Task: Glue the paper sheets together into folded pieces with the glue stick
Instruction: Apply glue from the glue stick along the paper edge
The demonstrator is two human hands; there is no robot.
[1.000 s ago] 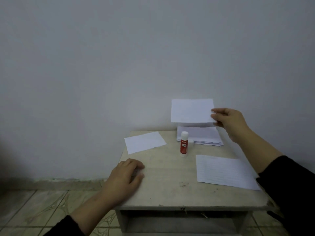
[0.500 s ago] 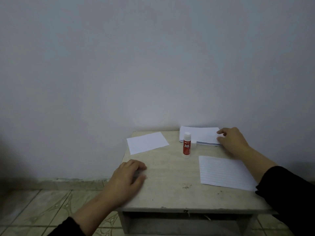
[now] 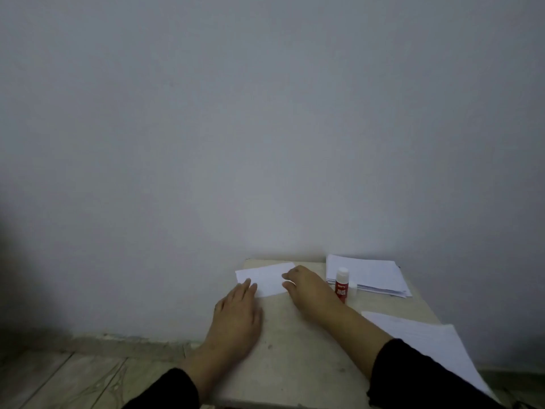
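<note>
A small white paper sheet (image 3: pixel 267 277) lies at the far left of the small table (image 3: pixel 298 358). My left hand (image 3: pixel 237 317) lies flat, its fingertips touching the sheet's near left edge. My right hand (image 3: pixel 306 286) rests on the sheet's right end, fingers slightly bent. A red glue stick (image 3: pixel 342 286) with a white cap stands upright just right of my right hand. Behind it sits a stack of white sheets (image 3: pixel 368 274). A larger lined sheet (image 3: pixel 424 346) lies at the near right, partly under my right forearm.
A plain grey wall (image 3: pixel 265 128) rises right behind the table. The floor (image 3: pixel 73 379) to the left is tiled. The table's left and right edges are close to the papers.
My right hand set a sheet down on the stack, then crossed left to the small sheet. My left hand slid forward to that sheet. The camera tilted and shifted left.
</note>
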